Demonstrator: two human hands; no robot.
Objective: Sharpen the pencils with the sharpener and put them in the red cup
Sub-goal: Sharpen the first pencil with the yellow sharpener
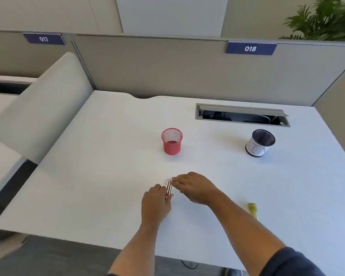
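A few striped pencils [168, 188] lie together on the white desk [88, 186], between my two hands. My left hand [155, 204] rests beside them with its fingers against their near ends. My right hand [193, 188] covers their right side, its fingertips curled onto a pencil; the grip itself is partly hidden. The red mesh cup [172, 141] stands upright farther back, apart from both hands. A yellow object [253, 210], possibly the sharpener, lies on the desk to the right of my right forearm.
A black mesh cup wrapped in white paper [260, 143] stands at the back right. Behind it is an open cable tray slot [242, 115]. Grey partition panels close off the back and right, and a grey chair back [40, 108] stands at the left.
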